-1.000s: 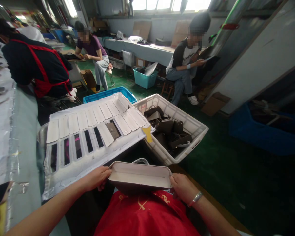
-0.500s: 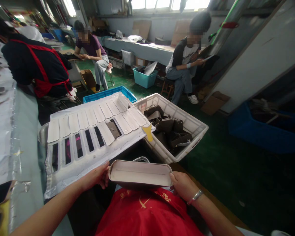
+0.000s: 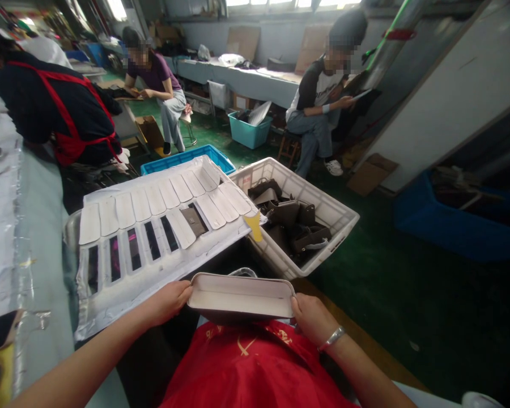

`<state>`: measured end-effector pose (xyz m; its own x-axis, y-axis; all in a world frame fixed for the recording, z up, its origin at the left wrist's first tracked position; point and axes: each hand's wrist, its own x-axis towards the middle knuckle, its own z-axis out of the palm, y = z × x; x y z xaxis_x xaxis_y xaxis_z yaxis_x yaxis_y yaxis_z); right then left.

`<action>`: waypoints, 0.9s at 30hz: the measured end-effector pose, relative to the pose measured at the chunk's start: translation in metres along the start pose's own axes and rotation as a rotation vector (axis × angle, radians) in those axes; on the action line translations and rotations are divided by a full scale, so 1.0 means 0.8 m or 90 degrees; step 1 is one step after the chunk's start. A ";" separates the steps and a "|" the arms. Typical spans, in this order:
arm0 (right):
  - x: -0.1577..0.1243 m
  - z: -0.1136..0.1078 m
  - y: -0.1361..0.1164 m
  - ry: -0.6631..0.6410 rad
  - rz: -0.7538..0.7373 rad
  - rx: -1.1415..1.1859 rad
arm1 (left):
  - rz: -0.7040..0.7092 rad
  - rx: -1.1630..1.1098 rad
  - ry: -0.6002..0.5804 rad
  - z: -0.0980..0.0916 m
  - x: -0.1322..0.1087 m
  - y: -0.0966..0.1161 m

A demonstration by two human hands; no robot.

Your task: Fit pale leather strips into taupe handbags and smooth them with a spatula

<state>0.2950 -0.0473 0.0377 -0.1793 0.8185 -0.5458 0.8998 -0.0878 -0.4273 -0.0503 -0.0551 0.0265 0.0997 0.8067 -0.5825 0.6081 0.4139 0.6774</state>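
Note:
I hold a long, shallow, open case shell (image 3: 242, 296), pale inside and dark brown outside, level above my red apron. My left hand (image 3: 170, 301) grips its left end with curled fingers. At the case's right end my right hand (image 3: 312, 320), with a metal bracelet on the wrist, is closed on the rim. Just beyond the case lies a white board (image 3: 123, 283) with rows of pale rounded strips and dark slots.
A white plastic crate (image 3: 340, 209) of dark brown cases stands to the right of the board, a blue crate (image 3: 182, 160) behind it. A worktable (image 3: 42, 226) runs along the left. A person in a red apron bends there; two others sit farther back on the green floor.
The case and both hands have stayed almost still, drifting slightly up in view. The camera tipped down a little.

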 end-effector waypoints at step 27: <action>0.007 -0.004 0.010 -0.039 0.020 0.161 | 0.040 -0.234 -0.024 0.010 0.016 -0.022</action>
<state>0.3024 -0.0413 0.0335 -0.1829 0.7778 -0.6014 0.7792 -0.2583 -0.5711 -0.0531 -0.0553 0.0033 0.1613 0.8220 -0.5461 0.2766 0.4936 0.8246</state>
